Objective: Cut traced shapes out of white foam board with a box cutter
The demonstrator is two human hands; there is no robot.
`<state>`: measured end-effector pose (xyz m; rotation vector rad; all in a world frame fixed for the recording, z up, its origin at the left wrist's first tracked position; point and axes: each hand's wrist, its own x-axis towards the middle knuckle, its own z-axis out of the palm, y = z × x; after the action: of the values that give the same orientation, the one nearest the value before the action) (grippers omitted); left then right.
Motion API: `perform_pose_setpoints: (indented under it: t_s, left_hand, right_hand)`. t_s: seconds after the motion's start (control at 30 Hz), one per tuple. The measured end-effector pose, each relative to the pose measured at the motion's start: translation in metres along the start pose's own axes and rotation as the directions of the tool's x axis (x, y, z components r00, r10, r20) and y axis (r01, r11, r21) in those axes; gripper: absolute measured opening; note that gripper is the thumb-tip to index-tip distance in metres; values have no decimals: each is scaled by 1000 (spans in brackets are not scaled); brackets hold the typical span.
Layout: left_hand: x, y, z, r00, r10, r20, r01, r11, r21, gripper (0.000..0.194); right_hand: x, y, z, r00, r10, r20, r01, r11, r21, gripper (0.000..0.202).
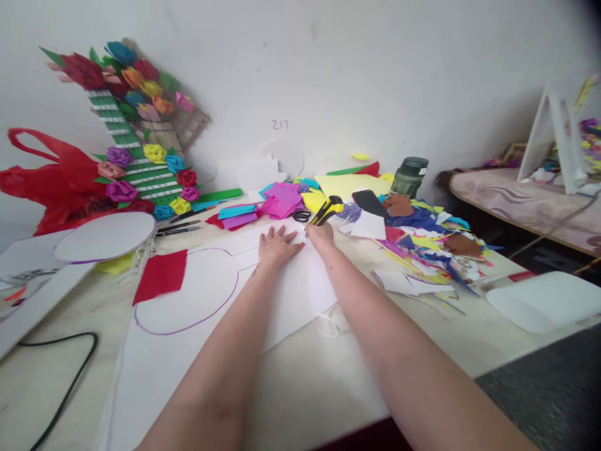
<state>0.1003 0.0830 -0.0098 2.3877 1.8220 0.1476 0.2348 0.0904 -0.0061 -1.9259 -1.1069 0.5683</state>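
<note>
A large white sheet point(291, 300) lies on the table, with a purple rounded outline and a narrow neck drawn on it. My left hand point(278, 246) rests flat on the sheet with its fingers spread, over the neck of the outline. Just right of it, my right hand point(320, 235) grips a yellow and black utility knife point(327, 210), its handle tilted up and away. The blade end sits low by the sheet; whether it touches is too small to tell. A red paper square point(161, 275) covers part of the outline's left side.
Black-handled scissors point(301, 216) and colourful paper pieces point(282, 199) lie beyond my hands. Paper scraps point(436, 238), a phone point(369, 203) and a green bottle point(410, 177) are to the right. Left are a white oval point(107, 236), a red bag point(56, 175) and a black cable point(70, 382).
</note>
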Motion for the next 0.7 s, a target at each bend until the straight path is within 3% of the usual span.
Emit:
perform_pose_setpoints:
  t_s: [0.2, 0.5, 0.7]
  left_hand:
    - [-3, 5, -1, 999, -40, -11, 40, 999, -24, 63]
    - [-14, 34, 2, 960, -273, -67, 265, 958, -111, 59]
    - [-9, 20, -9, 984, -178, -33, 177, 984, -12, 54]
  right_hand:
    - [8, -4, -1, 998, -51, 39, 52, 998, -33, 20]
    - [19, -6, 0, 978, -180, 110, 179, 984, 23, 12]
    - [20, 6, 3, 979, -163, 121, 137, 971, 197, 11]
